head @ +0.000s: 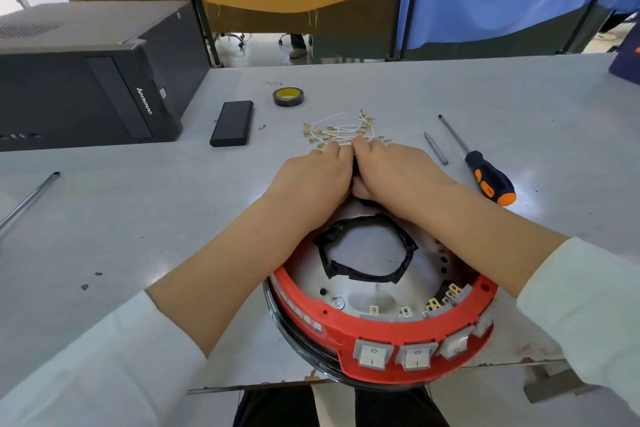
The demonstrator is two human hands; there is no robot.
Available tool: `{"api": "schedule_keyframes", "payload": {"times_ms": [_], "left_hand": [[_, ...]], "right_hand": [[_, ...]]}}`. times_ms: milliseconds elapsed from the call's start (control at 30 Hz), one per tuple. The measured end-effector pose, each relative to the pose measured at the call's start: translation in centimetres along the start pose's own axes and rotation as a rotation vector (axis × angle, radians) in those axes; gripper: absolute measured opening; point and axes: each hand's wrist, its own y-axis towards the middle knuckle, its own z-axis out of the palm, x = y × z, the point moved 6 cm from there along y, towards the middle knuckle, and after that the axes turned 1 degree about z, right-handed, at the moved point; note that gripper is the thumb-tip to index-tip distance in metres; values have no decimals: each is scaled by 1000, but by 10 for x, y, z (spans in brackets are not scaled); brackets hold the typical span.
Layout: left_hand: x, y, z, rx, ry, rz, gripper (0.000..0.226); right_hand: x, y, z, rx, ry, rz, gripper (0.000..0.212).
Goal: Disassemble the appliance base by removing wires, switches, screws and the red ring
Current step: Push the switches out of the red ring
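I see a grey table (450, 90) carrying the appliance base (381, 333), loose wires (341, 131), tape roll (288, 96), screwdriver (485, 170), metal bit (436, 148) — and a Lenovo computer tower (86, 80).

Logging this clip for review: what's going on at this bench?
A person is taking apart a round appliance base. Both hands, left hand and right hand, meet at its far edge, gripping something dark. Removed white wires lie just beyond. The red ring and rocker switches are still fitted; a screwdriver lies unused.
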Motion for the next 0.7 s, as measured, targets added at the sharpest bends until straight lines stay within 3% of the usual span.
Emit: {"api": "schedule_keyframes", "payload": {"times_ms": [333,700], "left_hand": [[-4,16,7,98,48,-109,26],[-1,19,10,87,-6,-160,23]], "right_hand": [[0,2,0,23,-36,27,28],[-5,-3,-1,-11,74,-19,24]]}}
